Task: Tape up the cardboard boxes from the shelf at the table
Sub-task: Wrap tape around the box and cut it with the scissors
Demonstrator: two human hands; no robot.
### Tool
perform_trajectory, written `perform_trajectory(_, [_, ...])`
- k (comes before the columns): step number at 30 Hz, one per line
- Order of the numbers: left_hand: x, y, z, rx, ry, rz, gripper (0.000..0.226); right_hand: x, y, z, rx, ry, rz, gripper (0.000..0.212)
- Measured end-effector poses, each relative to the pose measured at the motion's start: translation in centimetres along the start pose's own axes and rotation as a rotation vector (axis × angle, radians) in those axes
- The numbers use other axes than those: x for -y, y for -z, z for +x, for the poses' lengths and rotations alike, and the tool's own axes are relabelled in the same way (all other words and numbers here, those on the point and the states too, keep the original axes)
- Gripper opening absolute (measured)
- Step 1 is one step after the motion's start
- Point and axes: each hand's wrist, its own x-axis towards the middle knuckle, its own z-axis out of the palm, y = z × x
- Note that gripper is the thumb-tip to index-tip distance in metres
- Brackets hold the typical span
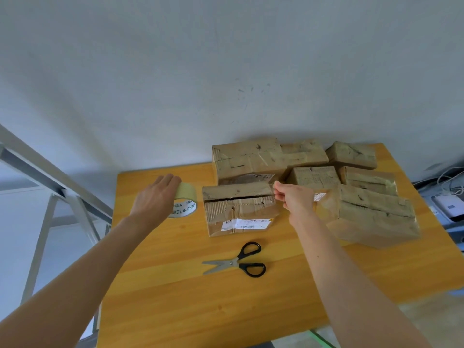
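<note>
Gripping a roll of tape (187,200) from above with the left hand (155,197), fingers curled over it, the roll held on edge just left of the nearest box (238,209). Pinching thumb and fingertips of the right hand (296,197) together at that box's far right corner, whatever lies between them too thin to tell. Hands apart, one at either end of the box, its top seam gaping, a white label on its front. More boxes (251,159) crowded behind and to the right, near the wall. Black-handled scissors (238,262) lying blades apart on the counter (200,310), just in front of the box.
</note>
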Motion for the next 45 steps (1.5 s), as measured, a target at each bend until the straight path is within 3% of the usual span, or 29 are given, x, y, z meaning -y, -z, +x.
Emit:
perform_trajectory(4, [-0.2,-0.8,0.1,-0.040,0.120,-0.169,0.040,-0.1,0.8,0.7,-0.047,0.023,-0.008,0.004])
perform_trajectory(10, [0.8,-1.1,-0.3,0.014,-0.103,0.121,0.076,-0.3,1.5,1.6,-0.049,0.028,-0.054,0.006])
perform_trajectory(14, [0.6,-1.1,-0.1,-0.057,-0.205,0.218,0.099,-1.4,1.2,2.3,-0.055,-0.025,-0.037,0.011])
perform_trajectory(24, [0.5,-1.7,1.0,-0.060,-0.260,0.237,0.101,-2.0,0.8,3.7,-0.089,0.010,-0.107,0.015])
perform_trajectory(33, [1.3,-3.4,1.4,-0.017,-0.293,0.287,0.116,-3.4,0.2,4.1,-0.136,-0.065,-0.120,0.025])
perform_trajectory(40, [1.1,-3.7,1.4,-0.040,-0.307,0.278,0.105,-4.8,-0.9,3.7,-0.113,-0.100,-0.103,0.013])
perform_trajectory(45, [0.9,-3.8,1.2,-0.037,-0.306,0.289,0.106,-5.1,-1.0,3.2,-0.107,-0.153,-0.012,0.024])
